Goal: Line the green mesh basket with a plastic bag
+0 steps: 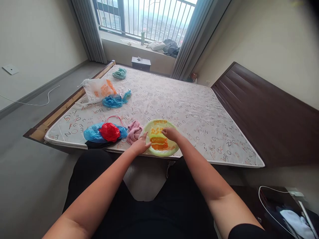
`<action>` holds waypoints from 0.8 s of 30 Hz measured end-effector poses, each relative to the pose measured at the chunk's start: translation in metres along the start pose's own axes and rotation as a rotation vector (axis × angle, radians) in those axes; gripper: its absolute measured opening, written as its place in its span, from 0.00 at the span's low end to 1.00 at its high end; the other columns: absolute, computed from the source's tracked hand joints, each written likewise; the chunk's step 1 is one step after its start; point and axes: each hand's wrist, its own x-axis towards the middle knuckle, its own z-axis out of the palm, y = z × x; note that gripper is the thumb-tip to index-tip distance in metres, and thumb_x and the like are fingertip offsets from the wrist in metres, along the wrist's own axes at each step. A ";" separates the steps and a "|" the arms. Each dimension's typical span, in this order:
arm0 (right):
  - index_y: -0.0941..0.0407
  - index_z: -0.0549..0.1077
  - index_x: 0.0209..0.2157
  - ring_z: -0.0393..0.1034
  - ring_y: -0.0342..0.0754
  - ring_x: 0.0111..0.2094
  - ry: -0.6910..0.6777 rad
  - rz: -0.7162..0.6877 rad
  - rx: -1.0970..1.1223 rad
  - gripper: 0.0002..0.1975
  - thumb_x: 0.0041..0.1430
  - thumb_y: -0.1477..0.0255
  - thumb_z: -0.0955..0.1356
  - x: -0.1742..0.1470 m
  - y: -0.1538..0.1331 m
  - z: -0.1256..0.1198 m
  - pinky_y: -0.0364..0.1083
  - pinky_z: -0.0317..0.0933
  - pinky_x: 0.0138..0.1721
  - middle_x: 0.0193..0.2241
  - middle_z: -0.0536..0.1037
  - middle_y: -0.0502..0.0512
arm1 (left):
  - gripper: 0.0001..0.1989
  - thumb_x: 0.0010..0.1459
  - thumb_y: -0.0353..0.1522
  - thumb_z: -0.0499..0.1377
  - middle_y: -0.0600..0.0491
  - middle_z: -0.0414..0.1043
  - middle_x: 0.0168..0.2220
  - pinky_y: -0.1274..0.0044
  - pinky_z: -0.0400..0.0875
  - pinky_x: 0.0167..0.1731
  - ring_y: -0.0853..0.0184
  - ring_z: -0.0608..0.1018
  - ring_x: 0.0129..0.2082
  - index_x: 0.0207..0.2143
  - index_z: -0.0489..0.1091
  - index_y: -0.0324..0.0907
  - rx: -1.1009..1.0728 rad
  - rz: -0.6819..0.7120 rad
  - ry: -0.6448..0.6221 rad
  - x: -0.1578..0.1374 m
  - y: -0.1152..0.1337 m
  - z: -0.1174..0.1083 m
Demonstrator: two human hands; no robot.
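A round yellow-green basin [161, 153] sits at the near edge of the bed, with a clear plastic bag with orange print [159, 142] spread inside it. My left hand [142, 145] is at the basin's left rim, thumb and fingers curled about the edge. Over the basin's right side, my right hand [171, 133] has its fingers curled closed against the bag; what they pinch, if anything, is hidden. Just left of my left hand lies a crumpled pink towel [134, 132]. Beside the towel are a red plastic bag [109, 132] and a blue plastic bag [92, 132].
The bare mattress [194, 116] carries another blue plastic bag [113, 101], a white bag with orange print [97, 90] and a teal cloth coil [119, 73]. A dark headboard [264, 109] stands at the right. Beyond the bed is a small nightstand [141, 63].
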 end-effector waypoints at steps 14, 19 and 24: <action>0.53 0.74 0.41 0.80 0.52 0.35 0.377 0.559 1.127 0.12 0.57 0.63 0.71 -0.075 0.079 0.045 0.47 0.76 0.34 0.34 0.82 0.53 | 0.45 0.68 0.42 0.58 0.29 0.61 0.69 0.61 0.64 0.64 0.49 0.70 0.67 0.76 0.38 0.34 -0.141 0.014 0.171 0.006 -0.001 0.019; 0.53 0.72 0.35 0.75 0.46 0.26 0.442 0.628 1.233 0.05 0.57 0.68 0.70 -0.067 0.072 0.048 0.42 0.69 0.25 0.26 0.79 0.47 | 0.38 0.66 0.49 0.58 0.29 0.70 0.61 0.53 0.64 0.60 0.39 0.71 0.63 0.69 0.60 0.34 0.055 -0.141 0.279 0.006 0.003 0.022; 0.53 0.72 0.34 0.76 0.47 0.29 0.466 0.569 1.164 0.06 0.57 0.65 0.69 -0.069 0.070 0.051 0.43 0.70 0.30 0.27 0.79 0.46 | 0.27 0.69 0.50 0.50 0.37 0.79 0.52 0.61 0.69 0.56 0.47 0.77 0.55 0.50 0.78 0.40 -0.077 -0.030 0.174 0.014 -0.020 -0.004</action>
